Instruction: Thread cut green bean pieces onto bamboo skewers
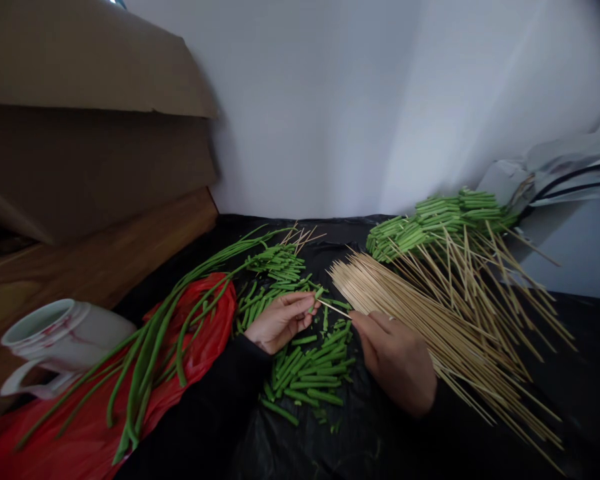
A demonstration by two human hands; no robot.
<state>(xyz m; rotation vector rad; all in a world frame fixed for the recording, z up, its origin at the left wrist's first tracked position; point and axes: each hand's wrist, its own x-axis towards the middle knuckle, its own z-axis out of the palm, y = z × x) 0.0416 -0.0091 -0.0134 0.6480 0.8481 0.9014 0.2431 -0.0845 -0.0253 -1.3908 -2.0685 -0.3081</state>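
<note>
My left hand [287,320] pinches a short piece of green bean [319,293] between thumb and fingers. Closed around a thin wooden skewer [336,309] is my right hand [396,357]; the skewer's far end meets the bean piece at my left fingertips. Whether the tip has gone into the bean, I cannot tell. Cut bean pieces [313,373] lie loose beneath and between both hands. Just right of my right hand spreads a big bundle of bare skewers [420,313].
Skewered beans [440,223] are stacked at the back right, and a smaller skewered group [280,260] lies behind my left hand. Long uncut beans [153,353] rest on a red plastic bag [207,353]. At left are a white pitcher [87,330] and a cardboard box [95,147].
</note>
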